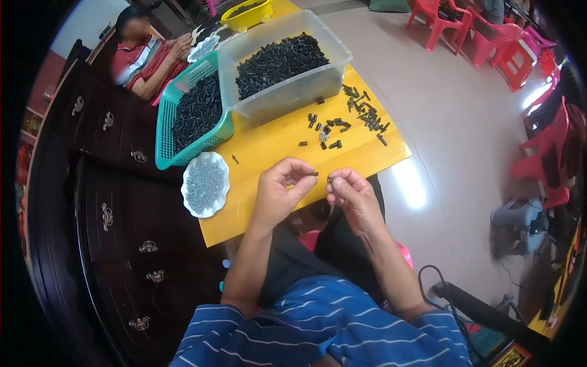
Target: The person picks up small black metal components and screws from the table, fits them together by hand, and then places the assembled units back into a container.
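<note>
Over the near edge of the yellow table (244,211), my left hand (282,189) pinches a small dark part (314,174) between thumb and fingertips. My right hand (353,199), a little to its right, pinches another small dark piece (331,180). A narrow gap separates the two pieces, and their exact kind is too small to make out. Beyond my hands lie loose short black plastic pieces (335,145) and a pile of longer black parts (369,115). To the left, a white scalloped dish (206,211) holds many small silvery screws or pins (205,183).
A teal basket (163,147) and a translucent bin (287,105), both full of black parts, stand on the table's far side. Behind them is a yellow tub (247,23). Another person (143,58) sits at the far left. Dark drawers (116,202) line the left; red chairs (440,24) stand right.
</note>
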